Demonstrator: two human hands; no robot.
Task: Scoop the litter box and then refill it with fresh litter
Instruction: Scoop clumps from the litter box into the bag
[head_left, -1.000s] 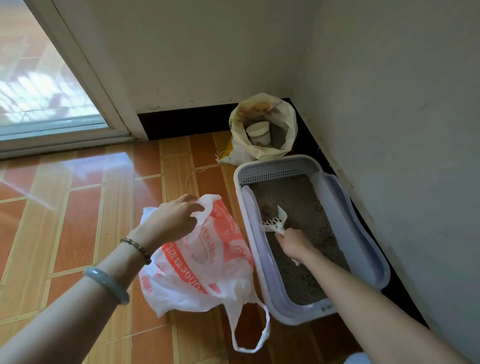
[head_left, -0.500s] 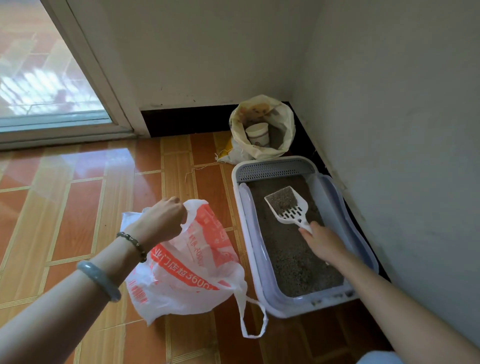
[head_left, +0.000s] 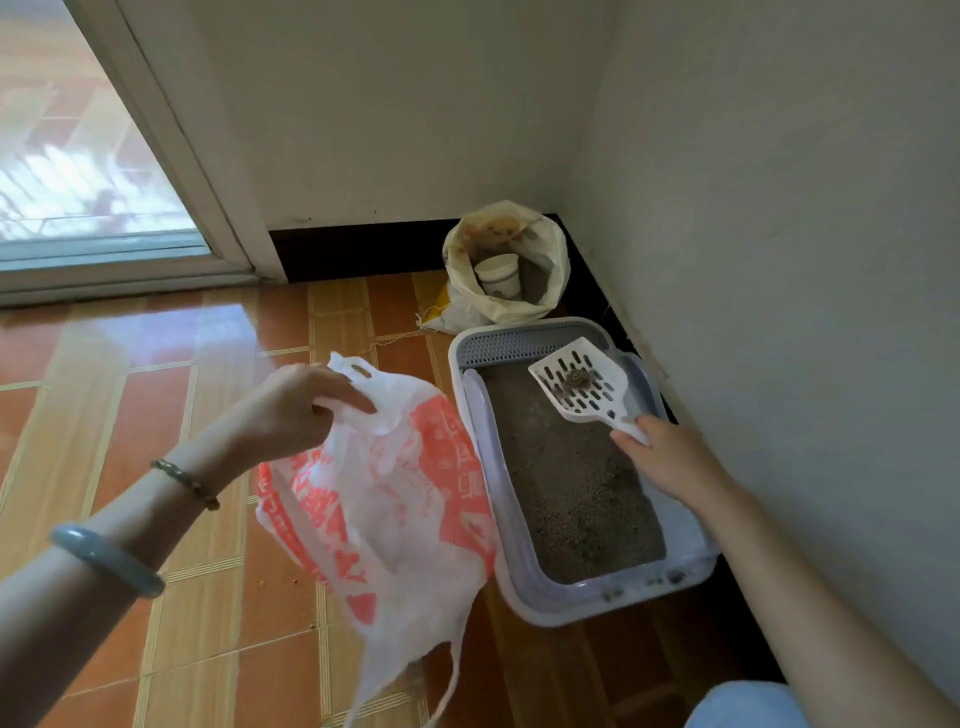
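A grey-lilac litter box (head_left: 524, 587) lies on the floor against the right wall, filled with grey litter (head_left: 566, 478). My right hand (head_left: 670, 457) grips the handle of a white slotted scoop (head_left: 579, 382), held above the box's far end with a small dark clump on it. My left hand (head_left: 296, 405) pinches the rim of a white and red plastic bag (head_left: 384, 499), holding it up just left of the box.
An open pale sack (head_left: 506, 265) with a white cup (head_left: 498, 275) inside stands in the corner behind the box. Walls close off the right and back. A glass door (head_left: 78, 171) is at the far left. Orange floor tiles (head_left: 156, 415) stretch to the left.
The scoop dug in the litter, rose loaded, and now sits higher with most litter sifted out. My left hand lifted the bag and brought it closer to the box.
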